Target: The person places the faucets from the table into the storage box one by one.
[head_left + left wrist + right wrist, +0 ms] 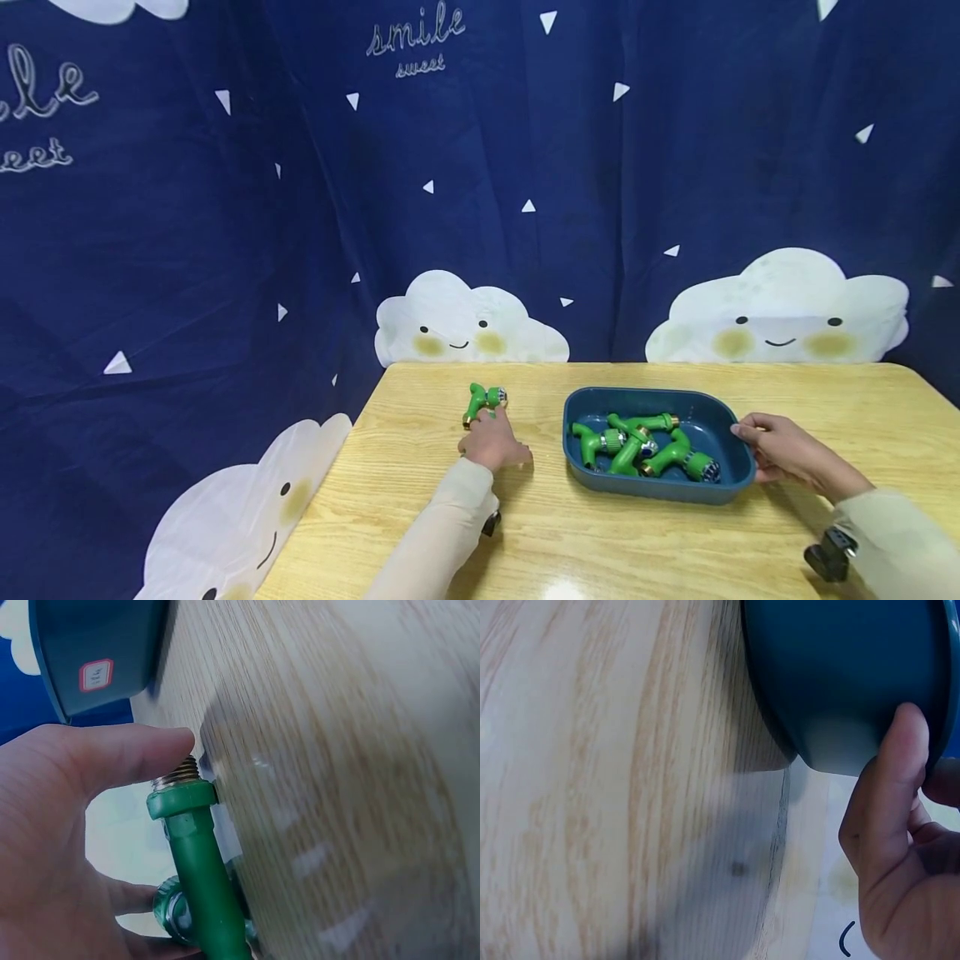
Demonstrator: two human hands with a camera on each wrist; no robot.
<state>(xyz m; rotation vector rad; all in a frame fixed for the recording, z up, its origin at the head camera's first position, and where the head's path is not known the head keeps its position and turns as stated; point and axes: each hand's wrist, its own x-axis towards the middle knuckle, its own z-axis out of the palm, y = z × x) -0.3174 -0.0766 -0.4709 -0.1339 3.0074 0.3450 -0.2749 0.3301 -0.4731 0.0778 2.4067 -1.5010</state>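
Observation:
A green plastic tap (482,403) with a ribbed, silver-ended knob lies on the far left of the table. My left hand (494,439) is right at its near side, fingers reaching over it and thumb held out to the right. In the left wrist view, the thumb (142,754) overlaps the tap's threaded brass end, and the fingertips are beside the knob (177,915). My right hand (787,454) grips the right end of a dark blue plastic bin (645,483), thumb over the rim and fingers against the outer wall (840,682). Inside the bin lie several similar green taps (628,450).
The bin stands on a light wooden table (600,558), right of the lone tap. A navy curtain (480,233) with white clouds hangs behind the table and along its left side. A red-bordered label (96,676) is on the bin's outer wall.

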